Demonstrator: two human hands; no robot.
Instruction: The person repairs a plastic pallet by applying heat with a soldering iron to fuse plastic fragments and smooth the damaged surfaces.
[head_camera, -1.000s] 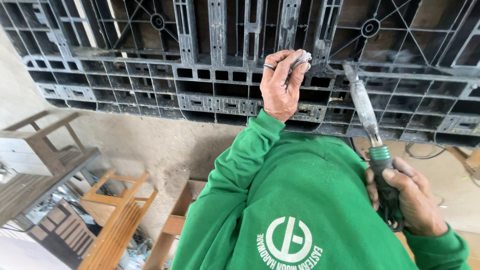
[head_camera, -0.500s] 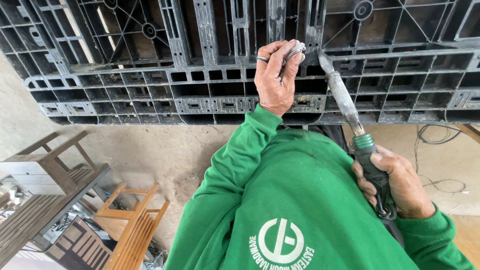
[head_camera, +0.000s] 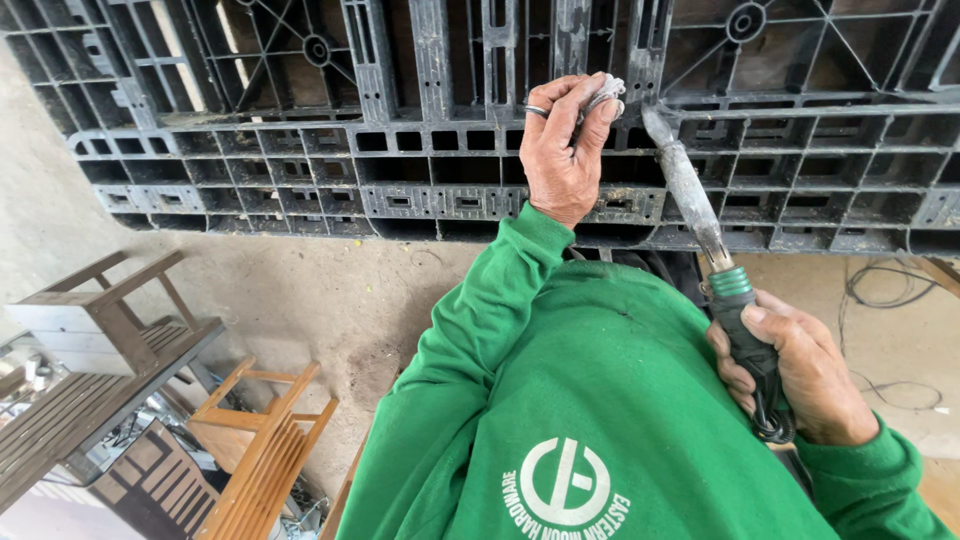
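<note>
1. The left hand (head_camera: 562, 150) is raised against the black plastic pallet (head_camera: 300, 150), its fingers pinched together on a small grey scrap (head_camera: 603, 95) held at the fingertips, pressed to a rib of the pallet's grid.
2. A ring sits on one finger of that hand, on the side away from the scrap.
3. The right hand (head_camera: 800, 375) is lower and nearer the body, clamped around the dark handle of a soldering iron (head_camera: 700, 215) with a green collar just above the grip.
4. The iron's long, grimy shaft slants up and away from the right hand; its tip meets the pallet just beside the left hand's fingertips, close to the scrap.
5. Both arms wear green sleeves of a sweatshirt (head_camera: 600, 400) that fills the space below the hands.
6. Beyond the left elbow, on the concrete floor (head_camera: 300, 290), stand a wooden bench (head_camera: 90, 340) and an orange-brown wooden chair (head_camera: 255, 440).
7. A thin cable (head_camera: 900, 300) loops on the floor past the right hand.
</note>
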